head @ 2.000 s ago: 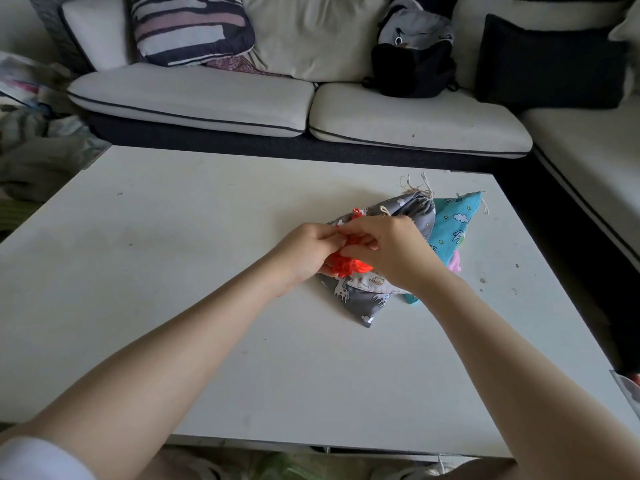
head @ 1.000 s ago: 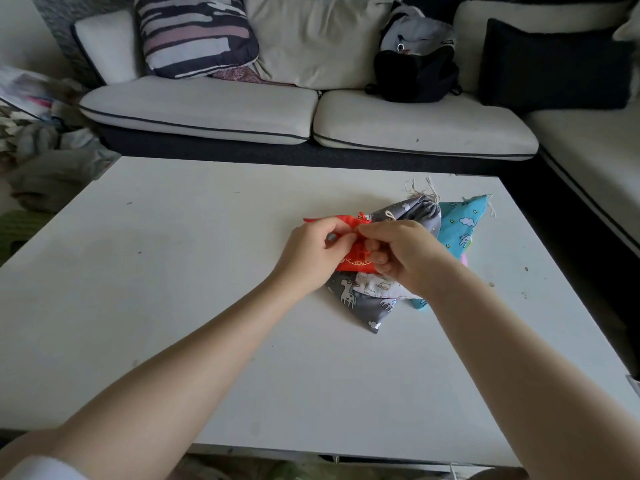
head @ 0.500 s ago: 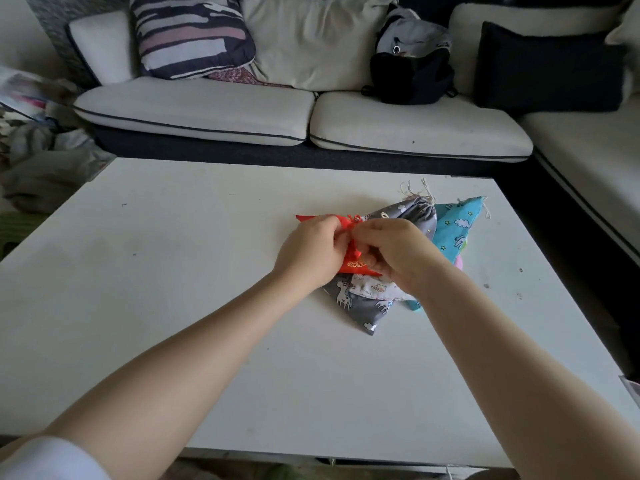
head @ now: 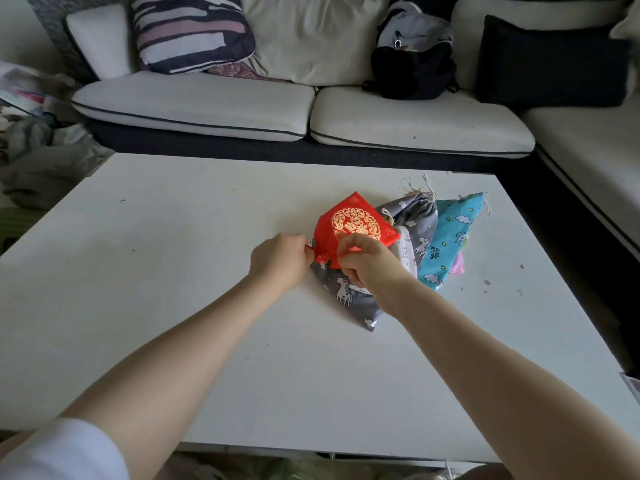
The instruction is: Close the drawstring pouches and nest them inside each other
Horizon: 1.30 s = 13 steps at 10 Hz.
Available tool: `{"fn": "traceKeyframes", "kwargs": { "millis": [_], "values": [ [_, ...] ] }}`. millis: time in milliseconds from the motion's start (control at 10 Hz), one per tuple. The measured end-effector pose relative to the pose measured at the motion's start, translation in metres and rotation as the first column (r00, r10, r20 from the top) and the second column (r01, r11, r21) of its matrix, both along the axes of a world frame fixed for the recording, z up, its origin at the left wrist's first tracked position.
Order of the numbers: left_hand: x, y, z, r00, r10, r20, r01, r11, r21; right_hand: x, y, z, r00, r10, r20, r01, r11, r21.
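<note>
A small red pouch [head: 353, 223] with a gold round emblem lies spread on top of a grey pouch [head: 349, 296] printed with white animals. My left hand [head: 280, 259] pinches the gathered mouth of the red pouch from the left. My right hand [head: 367, 261] grips the same mouth from the right, fingers curled. A blue pouch [head: 450, 237] with clouds and the words "little unicorn" lies beside the grey one, and a bit of pink fabric [head: 457, 265] peeks out under it. All sit on the white table [head: 173, 271].
A white and dark sofa [head: 311, 112] runs along the table's far side and right, carrying cushions and a black backpack [head: 412, 64]. Crumpled cloth and papers [head: 38, 140] lie on the floor at the left.
The red pouch was bunched between my hands; now it lies flat with its emblem up, its mouth toward me. Both hands have slid to that gathered mouth.
</note>
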<state>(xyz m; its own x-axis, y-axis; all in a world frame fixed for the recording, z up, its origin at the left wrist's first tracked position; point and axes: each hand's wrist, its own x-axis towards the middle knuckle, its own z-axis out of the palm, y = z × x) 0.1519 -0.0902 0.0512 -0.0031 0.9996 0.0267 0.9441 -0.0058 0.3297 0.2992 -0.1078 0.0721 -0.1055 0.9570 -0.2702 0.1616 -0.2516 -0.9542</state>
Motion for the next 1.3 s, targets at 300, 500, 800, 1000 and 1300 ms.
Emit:
{"fn": "traceKeyframes", "kwargs": {
  "millis": [300,500,800,1000,1300],
  "values": [
    [0.014,0.008,-0.010,0.836,0.055,0.545,0.029,0.989,-0.145,0.023,0.000,-0.005,0.998,-0.021,0.059,0.022,0.999,-0.027],
    [0.052,0.019,0.005,0.267,0.288,0.919,0.233,0.907,-0.352,0.036,0.011,-0.011,0.918,-0.101,0.385,-0.008,0.963,0.270],
    [0.052,0.031,-0.061,0.757,-0.003,0.654,0.245,0.928,-0.280,0.077,0.038,-0.069,0.265,0.206,0.942,-0.471,0.880,-0.060],
    [0.055,0.044,-0.098,0.866,-0.122,0.485,0.314,0.887,-0.338,0.077,0.064,-0.088,0.158,0.342,0.926,-0.514,0.829,-0.219],
    [0.047,0.066,-0.093,0.936,-0.213,0.282,0.285,0.927,-0.245,0.074,0.087,-0.101,0.320,0.174,0.931,-0.471,0.882,-0.004]
  ]
}}
